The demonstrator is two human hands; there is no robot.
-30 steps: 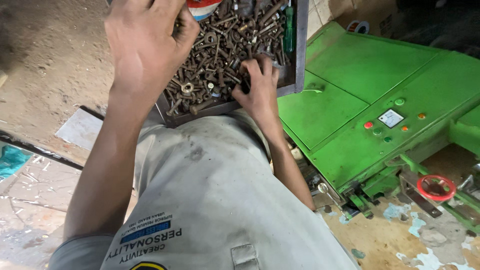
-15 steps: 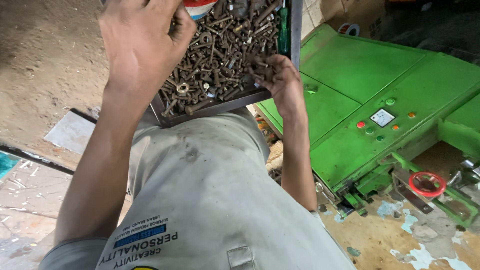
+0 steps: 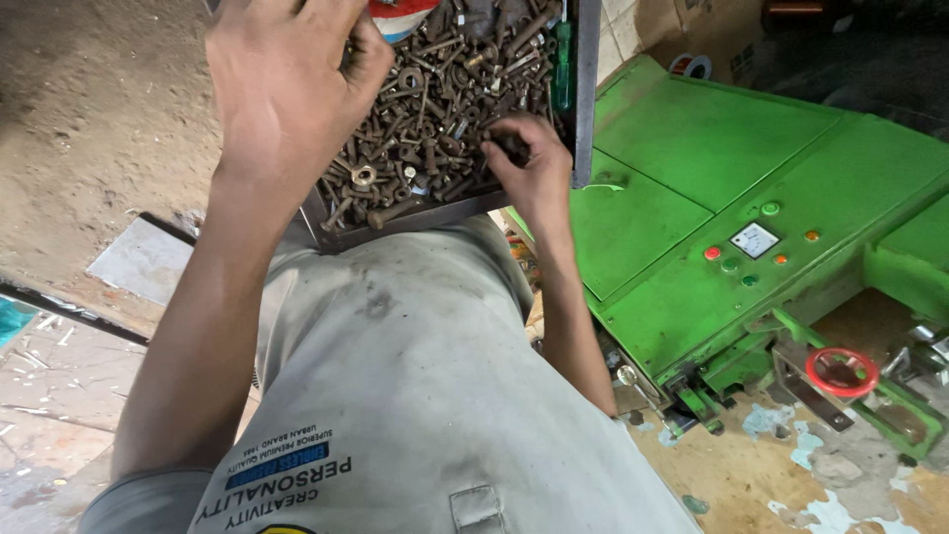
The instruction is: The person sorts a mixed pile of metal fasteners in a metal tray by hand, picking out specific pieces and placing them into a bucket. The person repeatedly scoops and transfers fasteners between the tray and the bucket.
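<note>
Right hand fingers: the right hand (image 3: 529, 163), upper centre of the frame, has its fingertips (image 3: 502, 138) curled together and dug into the heap of rusty brown bolts, nuts and screws (image 3: 435, 119); whether they pinch one piece cannot be told.
Right arm: forearm runs down from the wrist toward lower centre, elbow bent beside the grey shirt (image 3: 415, 396).
Left hand fingers: the left hand (image 3: 287, 89), upper left, shows its back to the camera, fingers bent down and bunched over the heap's left part; what they grip is hidden.
Left arm: long forearm slants down to the lower left corner.
Fastener heap: fills a shallow grey metal tray (image 3: 415, 218) at top centre, under both hands.
In the tray: a green-handled screwdriver (image 3: 561, 64) upright along the right wall, just beside the right hand; a round red, white and blue can (image 3: 400, 15) at the top edge.
Right of frame: a green sheet-metal machine panel (image 3: 732, 158) bearing a small white square gauge (image 3: 754, 239) and red, orange and green round lamps.
Lower right: a red ring-shaped handwheel (image 3: 841, 372).
Shirt label: blue rectangular patch with dark lettering, bottom left.
</note>
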